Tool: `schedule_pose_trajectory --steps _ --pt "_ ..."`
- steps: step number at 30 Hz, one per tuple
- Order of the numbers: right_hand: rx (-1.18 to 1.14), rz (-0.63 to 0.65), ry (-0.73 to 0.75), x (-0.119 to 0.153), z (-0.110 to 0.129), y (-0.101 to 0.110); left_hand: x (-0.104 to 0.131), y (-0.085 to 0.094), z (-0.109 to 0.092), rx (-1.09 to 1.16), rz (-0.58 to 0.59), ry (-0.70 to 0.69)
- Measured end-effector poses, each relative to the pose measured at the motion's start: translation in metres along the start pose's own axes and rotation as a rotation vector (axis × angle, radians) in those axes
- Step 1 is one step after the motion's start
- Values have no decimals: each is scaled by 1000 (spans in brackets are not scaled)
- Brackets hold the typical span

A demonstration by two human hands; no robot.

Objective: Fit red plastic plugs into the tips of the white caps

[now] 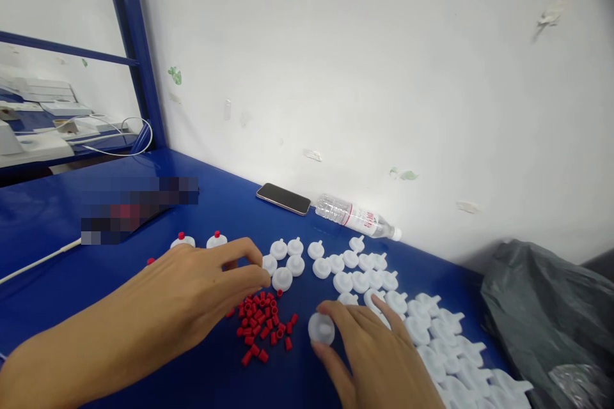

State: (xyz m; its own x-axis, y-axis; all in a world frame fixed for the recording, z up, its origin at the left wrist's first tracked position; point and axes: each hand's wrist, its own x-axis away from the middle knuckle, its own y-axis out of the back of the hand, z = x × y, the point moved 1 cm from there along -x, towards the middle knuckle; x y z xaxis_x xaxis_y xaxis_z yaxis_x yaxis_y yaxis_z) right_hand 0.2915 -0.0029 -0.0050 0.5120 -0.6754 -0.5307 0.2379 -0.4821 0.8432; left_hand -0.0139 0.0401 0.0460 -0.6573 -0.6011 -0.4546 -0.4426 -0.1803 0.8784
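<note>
My right hand [369,345] holds a round white plastic piece with a short stem [321,330] between thumb and index finger, low over the blue table. My left hand [206,281] hovers at the near side of a heap of small red caps [261,318]. Its thumb and index finger are pinched together; whatever may be between the tips is hidden. Beyond the heap stand several loose white pieces [282,279] with bare stems. Past my left hand, white pieces topped with red caps [217,239] stand in view, partly covered by the hand.
Many more white pieces [446,332] spread along the right. A black plastic bag [532,307] lies at the right edge. By the wall rest a phone [284,198] and a plastic bottle [352,216] on its side. A blurred-out object [139,208] with a white cable lies left.
</note>
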Motion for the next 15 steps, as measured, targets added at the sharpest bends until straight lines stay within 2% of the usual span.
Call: schedule_pose_trajectory --steps 4,8,11,15 --pt "-12 -87 -14 -13 10 10 -5 1 -11 38 -49 -84" --pt "-24 -140 13 -21 19 18 -10 1 -20 175 -119 -78" --pt "-36 -149 23 -25 22 21 -11 0 -24 198 -130 -41" --pt "-97 -163 19 -27 24 21 -5 -2 -26 303 -112 -64"
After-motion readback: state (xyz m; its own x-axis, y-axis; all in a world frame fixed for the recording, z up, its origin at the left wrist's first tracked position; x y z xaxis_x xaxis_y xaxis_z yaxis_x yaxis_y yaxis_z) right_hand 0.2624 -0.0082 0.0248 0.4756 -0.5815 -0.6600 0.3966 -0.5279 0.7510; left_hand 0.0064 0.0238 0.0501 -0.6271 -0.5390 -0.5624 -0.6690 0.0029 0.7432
